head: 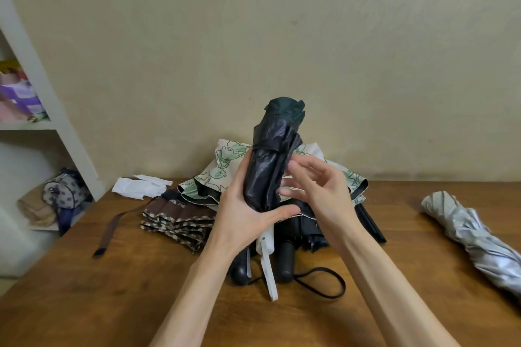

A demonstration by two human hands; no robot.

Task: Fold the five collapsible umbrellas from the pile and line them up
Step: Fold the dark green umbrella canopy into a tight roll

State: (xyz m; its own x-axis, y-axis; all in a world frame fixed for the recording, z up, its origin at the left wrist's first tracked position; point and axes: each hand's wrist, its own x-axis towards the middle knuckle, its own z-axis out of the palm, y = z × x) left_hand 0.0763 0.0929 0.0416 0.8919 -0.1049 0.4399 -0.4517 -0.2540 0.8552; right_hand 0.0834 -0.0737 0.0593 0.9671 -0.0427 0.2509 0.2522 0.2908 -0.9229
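Grips umbrella [267,175] upright at centre frame in left hand [242,205], above pile [225,163], with right hand [318,189] loose-fingered and empty just beside it; risks unrolling from a loosely fastened strap [267,146], or a one-handed slip down onto that pile.

The scene was softly and evenly lit in a warm, rather dim tone, with only faint, diffuse shadows on the wooden table [84,290] under the forearms and along the foot of the wall [394,93]. A dull sheen lay on the black umbrella [267,175] and brighter glints on the silver umbrella [479,239]. The wide lens bowed the shelf unit [42,87] at the left margin, where detail went soft.
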